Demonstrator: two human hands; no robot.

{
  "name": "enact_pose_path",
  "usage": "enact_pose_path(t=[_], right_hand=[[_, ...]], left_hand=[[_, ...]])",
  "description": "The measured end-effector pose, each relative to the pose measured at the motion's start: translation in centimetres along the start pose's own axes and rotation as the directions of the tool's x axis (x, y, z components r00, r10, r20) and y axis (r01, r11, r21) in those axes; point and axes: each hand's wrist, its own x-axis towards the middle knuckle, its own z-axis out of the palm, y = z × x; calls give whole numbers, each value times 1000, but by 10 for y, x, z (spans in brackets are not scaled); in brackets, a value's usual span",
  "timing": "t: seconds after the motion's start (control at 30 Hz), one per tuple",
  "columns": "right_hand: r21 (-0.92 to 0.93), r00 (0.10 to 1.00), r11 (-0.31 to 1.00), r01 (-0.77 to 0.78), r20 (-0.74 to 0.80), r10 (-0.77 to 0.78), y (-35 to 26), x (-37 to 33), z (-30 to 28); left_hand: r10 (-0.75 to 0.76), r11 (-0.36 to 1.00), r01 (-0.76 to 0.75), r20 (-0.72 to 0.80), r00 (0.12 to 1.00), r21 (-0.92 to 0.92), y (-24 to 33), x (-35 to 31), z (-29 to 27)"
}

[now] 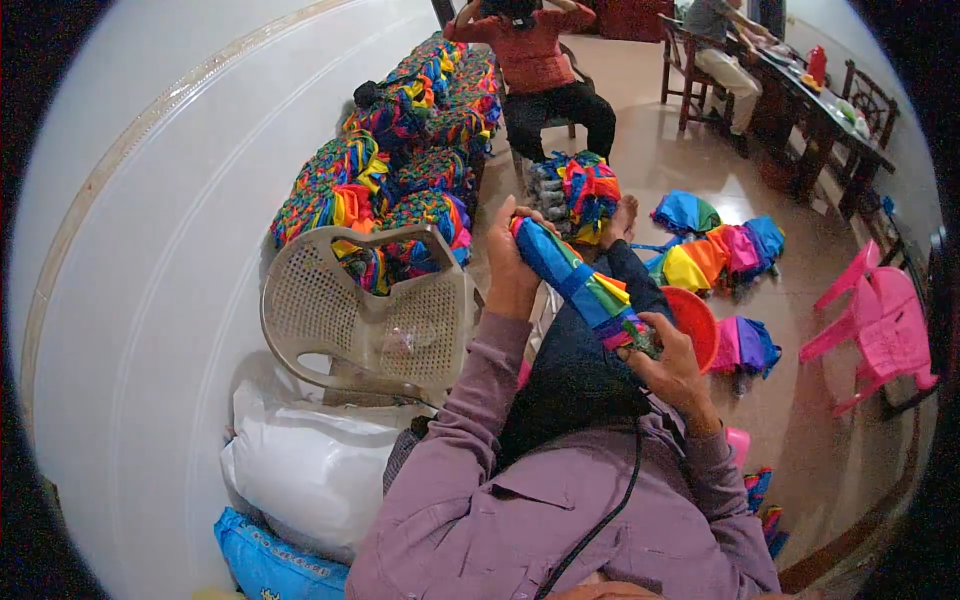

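Observation:
A folded rainbow umbrella [572, 280] lies slantwise above my lap, rolled up with a blue strap round its middle. My left hand [512, 260] is closed round its upper left end, the thumb pointing up. At the lower right end, where a greyish-green tip shows, my right hand [670, 362] grips it between thumb and fingers. An orange-red basin [697, 325] stands on the floor just past my right hand, partly covered by my leg.
Piles of rainbow umbrellas [335, 190] line the left wall. More umbrellas [715, 255] lie on the floor ahead. Beside me are a beige plastic chair [385, 345], a white sack [310, 465] and a pink chair [885, 315]. A person [530, 60] sits opposite; another [720, 50] sits by a long table.

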Motion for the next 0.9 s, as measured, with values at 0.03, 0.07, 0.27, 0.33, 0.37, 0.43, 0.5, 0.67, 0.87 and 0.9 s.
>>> enact_pose_path(t=[0.03,0.07,0.27,0.33,0.37,0.43,0.5,0.67,0.87,0.9], right_hand=[[-4,1000,1000,-6,2,6,-1,0,0],[-9,1000,1000,-12,3,12,-2,0,-1],[-2,998,999,-54,28,54,-9,0,-5],[-5,999,999,-44,15,44,-8,0,-5],[-4,999,999,-44,16,44,-8,0,-5],[1,999,999,-42,19,42,-9,0,-5],[3,999,999,-41,22,40,-8,0,-4],[0,999,1000,-26,21,26,-4,1,-3],[13,1000,1000,-2,10,2,-1,2,-2],[14,1000,1000,-3,11,3,-1,2,-1]], left_hand=[[1,1000,-1,0,1000,0,0,0,-1],[-2,1000,2,7,1000,-3,0,1,-1],[-18,999,19,27,999,-32,0,2,-1],[-22,999,23,20,1000,-35,-1,1,0],[-24,999,24,10,1000,-38,0,1,0],[-25,999,25,-1,1000,-40,0,1,-1],[-8,1000,8,11,1000,-19,-1,1,-3],[-9,1000,9,18,1000,-9,-2,2,-3],[-15,1000,15,-1,1000,6,-2,3,-3],[-13,1000,13,-7,1000,13,-2,2,-3]])
